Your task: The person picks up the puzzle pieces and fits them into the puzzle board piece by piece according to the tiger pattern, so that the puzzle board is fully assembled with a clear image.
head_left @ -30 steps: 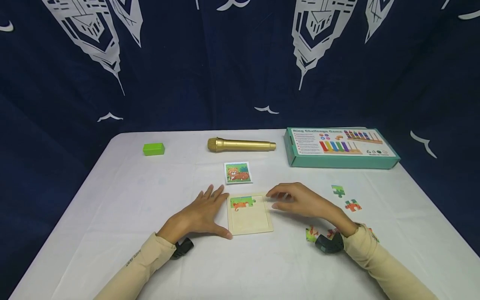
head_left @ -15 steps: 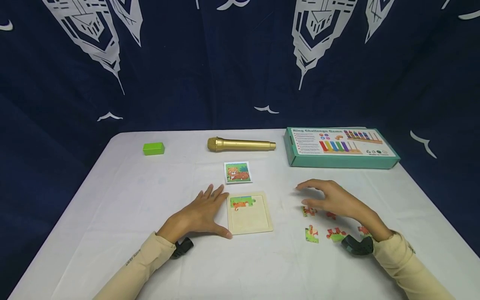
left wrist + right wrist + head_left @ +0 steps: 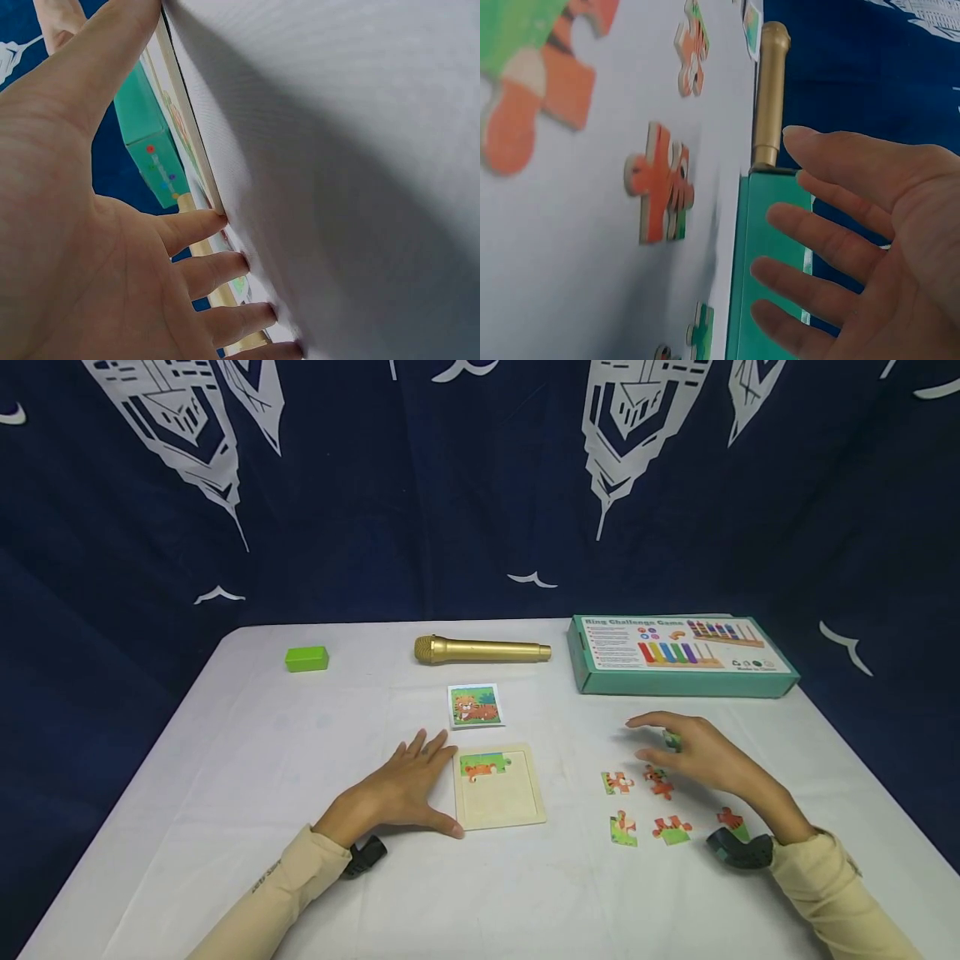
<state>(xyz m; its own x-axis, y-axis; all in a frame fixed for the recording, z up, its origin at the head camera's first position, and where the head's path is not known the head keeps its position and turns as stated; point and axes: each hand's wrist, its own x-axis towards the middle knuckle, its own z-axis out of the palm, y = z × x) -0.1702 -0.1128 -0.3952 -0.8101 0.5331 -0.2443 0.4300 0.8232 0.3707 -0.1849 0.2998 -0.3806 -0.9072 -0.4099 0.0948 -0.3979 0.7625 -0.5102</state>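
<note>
My left hand lies spread on the table, thumb and index fingertip at the left edge of a square wooden puzzle board. In the board's upper left corner sit joined puzzle pieces in green and orange. My right hand hovers over the loose pieces at the right, fingers apart and nothing between them. A green piece is partly hidden behind it. Close by its thumb lies a tiger-striped piece, which also shows in the right wrist view as an orange piece.
More loose puzzle pieces lie nearer the right forearm. Behind the board is a tiger picture card. Farther back are a gold microphone, a green block and a teal game box. A dark patterned cloth hangs behind the table.
My right hand has moved right, from the board's right edge to above the loose pieces, uncovering some and covering others. My left hand stays in place at the board.
</note>
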